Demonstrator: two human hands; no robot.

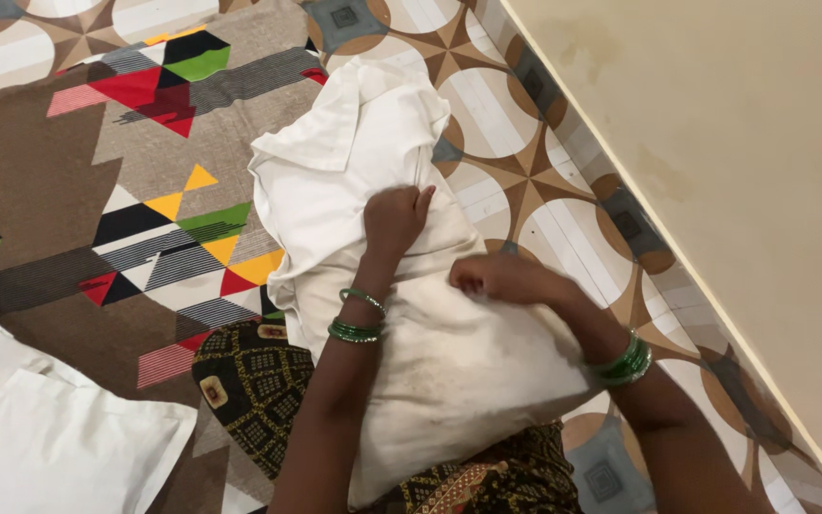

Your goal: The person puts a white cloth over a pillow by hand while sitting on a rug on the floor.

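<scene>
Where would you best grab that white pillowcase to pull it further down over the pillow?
Probably at its loose open edge, where both hands already are. The left hand and right hand press on the white pillowcase where it meets the pillow. Pinch that bunched edge from either side; the far end lies flat.

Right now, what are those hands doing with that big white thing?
A person sits on the floor with a white pillow across their lap. The left hand presses down where the loose white cover meets the pillow, and the right hand pinches the cloth beside it. The pillow lies partly inside the cover, whose empty end spreads over a patterned rug. Another white pillow lies at the lower left.
</scene>
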